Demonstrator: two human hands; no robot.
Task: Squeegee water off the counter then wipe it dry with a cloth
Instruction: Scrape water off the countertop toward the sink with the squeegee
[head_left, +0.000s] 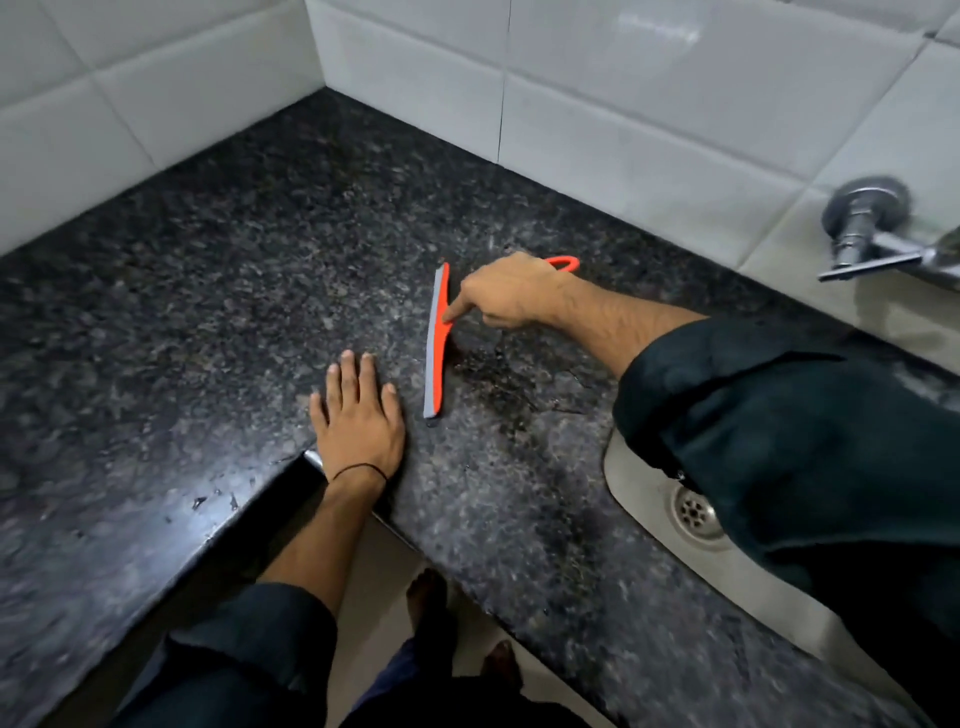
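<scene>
An orange squeegee (436, 343) with a grey rubber blade rests blade-down on the dark speckled granite counter (260, 260). My right hand (511, 296) is shut on its handle, the index finger pressed along the orange back of the blade; the handle's loop end pokes out behind the hand. My left hand (358, 415) lies flat, fingers apart, on the counter near the front edge, just left of the blade's near end. A wet, darker patch (498, 384) sits on the counter right of the blade. No cloth is in view.
White tiled walls (597, 104) meet in a corner behind the counter. A steel sink (649, 499) with a drain lies at the right under my right sleeve, and a chrome tap (878, 228) projects from the wall. The counter's front edge bends inward near my left wrist.
</scene>
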